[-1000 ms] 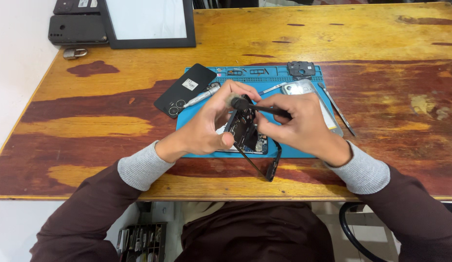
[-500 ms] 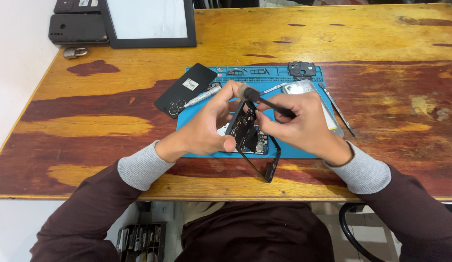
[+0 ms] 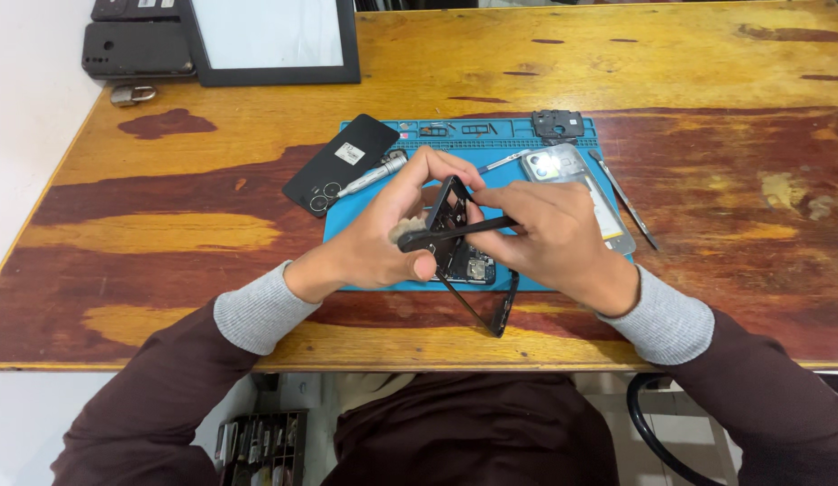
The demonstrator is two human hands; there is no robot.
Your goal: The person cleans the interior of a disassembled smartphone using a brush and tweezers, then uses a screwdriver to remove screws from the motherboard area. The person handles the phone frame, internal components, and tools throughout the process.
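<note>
My left hand (image 3: pixel 369 252) grips an opened black phone (image 3: pixel 462 261), tilted on edge over a blue work mat (image 3: pixel 365 256). The phone's inner parts face me, and its lower end (image 3: pixel 502 315) hangs past the mat toward the table's front edge. My right hand (image 3: pixel 558 238) pinches a thin black brush (image 3: pixel 464 229) that lies across the phone. Its pale bristle end (image 3: pixel 405 236) points left and rests against my left fingers.
On the mat lie a black back cover (image 3: pixel 342 164), a silver screwdriver (image 3: pixel 371 176), a shiny phone panel (image 3: pixel 567 175), a small black part (image 3: pixel 558 122) and tweezers (image 3: pixel 628 200). At the back left are a white framed panel (image 3: pixel 273 36), black cases (image 3: pixel 135 47) and a padlock (image 3: pixel 131 93).
The brush has swung from pointing up over the phone's top edge to lying across it, with the bristles lower and to the left. The phone is tilted more upright.
</note>
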